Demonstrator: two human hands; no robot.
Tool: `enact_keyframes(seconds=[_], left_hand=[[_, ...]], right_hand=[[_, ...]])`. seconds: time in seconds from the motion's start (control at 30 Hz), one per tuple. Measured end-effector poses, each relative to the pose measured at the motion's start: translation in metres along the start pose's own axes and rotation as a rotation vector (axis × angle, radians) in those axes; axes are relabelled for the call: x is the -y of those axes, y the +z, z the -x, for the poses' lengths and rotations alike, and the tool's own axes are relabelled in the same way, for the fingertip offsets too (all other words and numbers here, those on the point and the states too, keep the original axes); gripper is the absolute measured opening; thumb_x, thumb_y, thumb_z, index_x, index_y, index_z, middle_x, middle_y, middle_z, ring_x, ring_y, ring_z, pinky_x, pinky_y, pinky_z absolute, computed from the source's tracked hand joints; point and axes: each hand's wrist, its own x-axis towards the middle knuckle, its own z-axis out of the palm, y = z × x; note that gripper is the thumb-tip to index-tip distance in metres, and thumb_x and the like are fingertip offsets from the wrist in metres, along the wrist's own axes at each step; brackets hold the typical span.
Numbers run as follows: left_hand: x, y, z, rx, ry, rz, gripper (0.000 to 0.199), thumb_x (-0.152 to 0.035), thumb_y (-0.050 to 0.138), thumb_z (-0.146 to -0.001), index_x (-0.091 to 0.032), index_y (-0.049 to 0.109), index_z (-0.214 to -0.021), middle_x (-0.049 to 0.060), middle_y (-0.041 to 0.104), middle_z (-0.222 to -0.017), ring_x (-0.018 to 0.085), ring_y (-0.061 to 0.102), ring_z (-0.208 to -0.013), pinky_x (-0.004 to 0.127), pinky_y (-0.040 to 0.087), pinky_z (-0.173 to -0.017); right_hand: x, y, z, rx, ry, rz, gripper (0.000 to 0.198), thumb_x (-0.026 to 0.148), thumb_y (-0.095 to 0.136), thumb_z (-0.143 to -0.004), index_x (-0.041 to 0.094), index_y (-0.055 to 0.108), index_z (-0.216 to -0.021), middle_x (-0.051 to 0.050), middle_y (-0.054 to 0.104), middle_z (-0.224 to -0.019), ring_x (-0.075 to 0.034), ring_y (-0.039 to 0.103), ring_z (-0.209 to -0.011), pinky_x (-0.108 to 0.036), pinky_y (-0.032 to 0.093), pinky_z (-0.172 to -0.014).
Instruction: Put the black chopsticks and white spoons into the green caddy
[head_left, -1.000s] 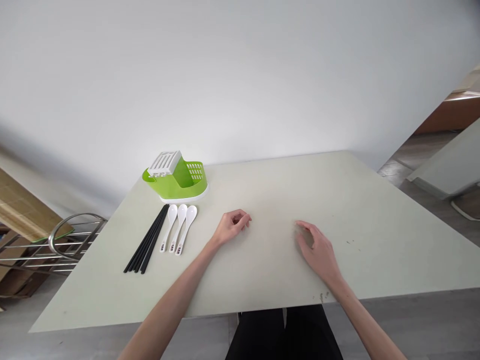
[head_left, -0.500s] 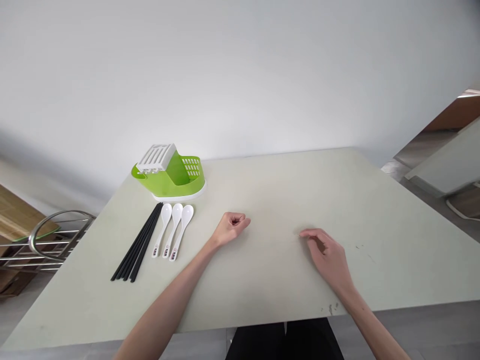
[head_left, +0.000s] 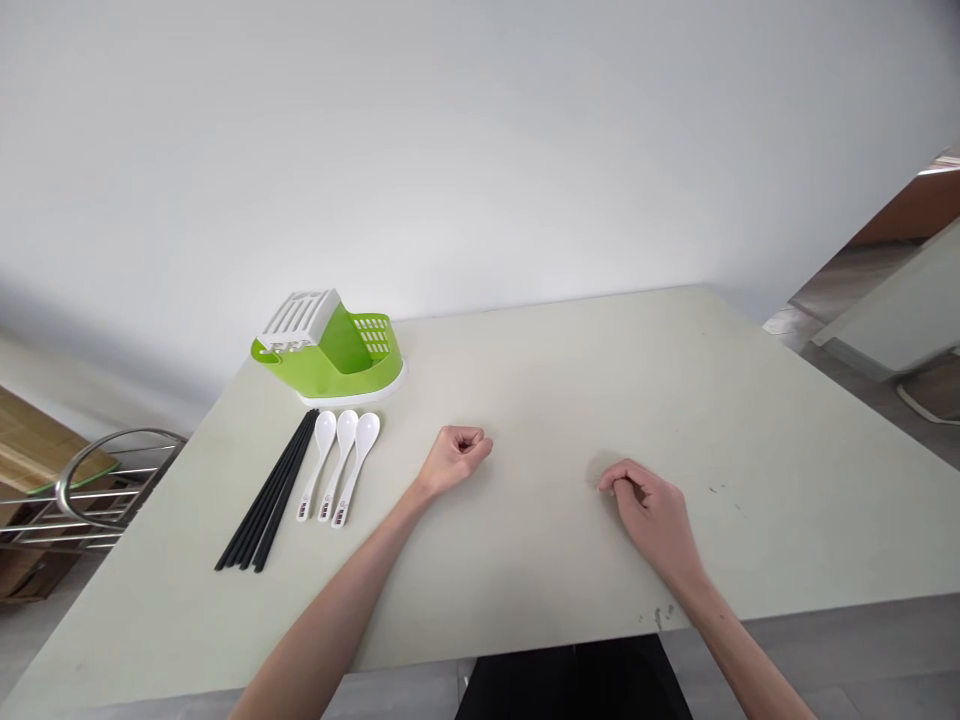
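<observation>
My left hand rests on the pale table in a loose fist, with nothing visible in it. To its right, my right hand lies on the same tabletop, fingers curled in toward the thumb and no object showing. Nearest my left hand are three white spoons, side by side with bowls toward the wall. Left of the spoons lies a bundle of several black chopsticks. Behind both stands a green cutlery caddy with a slotted white top and a white base. Neither hand touches these things.
A white wall runs along the table's far edge. Past the left edge is a metal rack with a wooden board by it. Dark marks spot the table near its front edge.
The view has shifted slightly, moving the caddy, spoons and chopsticks a little leftward in the picture. My right fingers have curled in slightly more. My left hand keeps its fist on the table.
</observation>
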Motion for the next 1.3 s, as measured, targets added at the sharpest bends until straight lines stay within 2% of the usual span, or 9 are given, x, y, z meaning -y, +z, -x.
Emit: enact_keyframes(seconds=[0.23, 0.43, 0.57, 0.8, 0.93, 1.03, 1.2, 1.3], left_hand=[[0.002, 0.002, -0.001, -0.024, 0.004, 0.012, 0.041, -0.03, 0.058, -0.077, -0.023, 0.021, -0.06, -0.007, 0.018, -0.06, 0.008, 0.016, -0.057, 0.027, 0.012, -0.054], [-0.002, 0.003, 0.0, -0.065, -0.008, 0.001, 0.044, -0.032, 0.058, -0.078, -0.024, 0.019, -0.062, -0.007, 0.017, -0.061, 0.008, 0.015, -0.057, 0.027, 0.013, -0.054], [-0.002, 0.004, 0.0, -0.065, 0.003, -0.007, 0.043, -0.031, 0.058, -0.078, -0.024, 0.018, -0.062, -0.007, 0.017, -0.061, 0.008, 0.015, -0.057, 0.027, 0.013, -0.054], [-0.003, 0.004, 0.0, -0.077, -0.006, -0.015, 0.042, -0.029, 0.057, -0.077, -0.024, 0.018, -0.062, -0.007, 0.017, -0.062, 0.008, 0.015, -0.057, 0.026, 0.013, -0.054], [-0.004, 0.005, 0.0, -0.089, -0.002, -0.045, 0.045, -0.03, 0.058, -0.079, -0.023, 0.017, -0.062, -0.007, 0.016, -0.062, 0.008, 0.014, -0.058, 0.026, 0.014, -0.053], [-0.005, 0.004, 0.0, -0.102, -0.02, -0.055, 0.049, -0.035, 0.06, -0.083, -0.023, 0.017, -0.064, -0.006, 0.016, -0.063, 0.009, 0.014, -0.058, 0.026, 0.014, -0.053], [-0.009, 0.004, 0.0, -0.144, -0.071, -0.025, 0.06, -0.052, 0.063, -0.089, -0.023, 0.016, -0.065, -0.006, 0.016, -0.063, 0.009, 0.014, -0.058, 0.027, 0.014, -0.052], [-0.01, 0.004, -0.001, -0.146, -0.058, -0.035, 0.062, -0.057, 0.061, -0.09, -0.023, 0.017, -0.064, -0.006, 0.015, -0.063, 0.009, 0.014, -0.058, 0.028, 0.014, -0.053]], right_hand=[[0.003, 0.0, 0.0, 0.006, 0.013, -0.01, 0.025, 0.026, 0.043, -0.087, 0.022, 0.061, -0.07, 0.002, 0.055, -0.062, -0.012, 0.035, -0.049, -0.027, 0.028, -0.051], [0.002, 0.0, 0.002, 0.035, 0.062, -0.035, 0.022, 0.025, 0.041, -0.086, 0.024, 0.054, -0.068, 0.006, 0.031, -0.052, -0.012, 0.026, -0.048, -0.026, 0.02, -0.049], [0.002, -0.001, 0.002, 0.053, 0.058, -0.056, 0.018, 0.022, 0.04, -0.083, 0.024, 0.044, -0.066, 0.007, 0.027, -0.052, -0.012, 0.023, -0.048, -0.026, 0.018, -0.048], [0.005, -0.001, 0.003, 0.061, 0.004, 0.012, 0.02, 0.017, 0.037, -0.083, 0.024, 0.042, -0.065, 0.007, 0.03, -0.05, -0.012, 0.027, -0.046, -0.026, 0.021, -0.048], [0.007, 0.005, 0.003, 0.044, -0.225, 0.145, 0.026, 0.015, 0.034, -0.088, 0.024, 0.044, -0.065, 0.004, 0.045, -0.052, -0.013, 0.038, -0.049, -0.026, 0.029, -0.054], [0.005, 0.009, 0.004, 0.064, -0.344, 0.207, 0.029, 0.013, 0.035, -0.091, 0.023, 0.044, -0.066, 0.003, 0.049, -0.053, -0.013, 0.039, -0.049, -0.026, 0.032, -0.058], [0.002, 0.011, 0.005, 0.092, -0.363, 0.222, 0.03, 0.01, 0.036, -0.091, 0.024, 0.043, -0.064, 0.003, 0.045, -0.051, -0.013, 0.037, -0.048, -0.026, 0.031, -0.057], [0.002, 0.009, 0.005, 0.1, -0.353, 0.215, 0.03, 0.01, 0.035, -0.09, 0.024, 0.043, -0.065, 0.003, 0.047, -0.052, -0.014, 0.039, -0.05, -0.026, 0.031, -0.057]])
